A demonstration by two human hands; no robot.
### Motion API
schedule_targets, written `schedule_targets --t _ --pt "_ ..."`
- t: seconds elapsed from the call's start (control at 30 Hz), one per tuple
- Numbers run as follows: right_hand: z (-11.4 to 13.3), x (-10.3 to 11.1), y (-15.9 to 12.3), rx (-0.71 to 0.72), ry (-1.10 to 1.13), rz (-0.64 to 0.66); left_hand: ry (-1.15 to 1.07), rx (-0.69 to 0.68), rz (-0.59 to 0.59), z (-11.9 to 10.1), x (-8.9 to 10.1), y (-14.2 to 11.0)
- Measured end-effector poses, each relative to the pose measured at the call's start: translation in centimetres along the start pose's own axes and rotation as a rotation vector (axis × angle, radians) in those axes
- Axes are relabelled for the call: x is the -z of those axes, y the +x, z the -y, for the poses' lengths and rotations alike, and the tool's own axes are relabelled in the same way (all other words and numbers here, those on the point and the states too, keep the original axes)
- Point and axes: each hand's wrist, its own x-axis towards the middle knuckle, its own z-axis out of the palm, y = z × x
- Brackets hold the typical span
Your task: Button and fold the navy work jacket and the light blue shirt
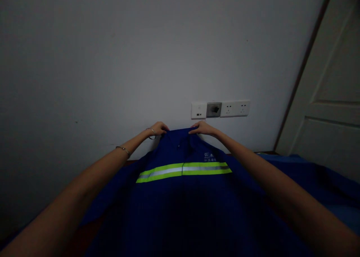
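Observation:
A dark blue work jacket (180, 197) is spread out in front of me, its collar end lifted up near the wall. Yellow-green and silver reflective tape (168, 170) crosses its chest, with small white print above the tape on the right. My left hand (159, 128) pinches the left corner of the collar; a bracelet circles that wrist and another sits farther up the forearm. At the opposite collar corner, my right hand (203, 128) grips the cloth between thumb and fingers. The lower part of the jacket is lost in shadow.
A white wall (112, 62) rises right behind the collar. Mounted on it, just above my right hand, is a row of sockets and switches (234, 108). A panelled door (332, 99) stands at the right. More blue cloth (303, 174) lies to the right.

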Motion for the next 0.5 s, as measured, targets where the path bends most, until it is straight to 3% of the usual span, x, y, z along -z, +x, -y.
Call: schedule_targets --t 0.1,0.23,0.33,0.5 --pt "0.1 -0.5 0.2 -0.063 0.101 -0.137 -0.120 0.053 0.017 0.6 -0.2 0.5" --pt "0.2 -2.1 0.1 -0.091 -0.337 -0.393 -0.229 0.191 -0.089 1.5 -0.8 0.9" --pt "0.2 -3.3 -0.1 -0.104 -0.680 -0.331 -0.086 0.252 -0.185 1.5 -1.9 0.8" --pt "0.4 -5.7 -0.1 -0.208 -0.933 -0.158 0.256 0.288 -0.305 -0.6 -6.0 -0.8"
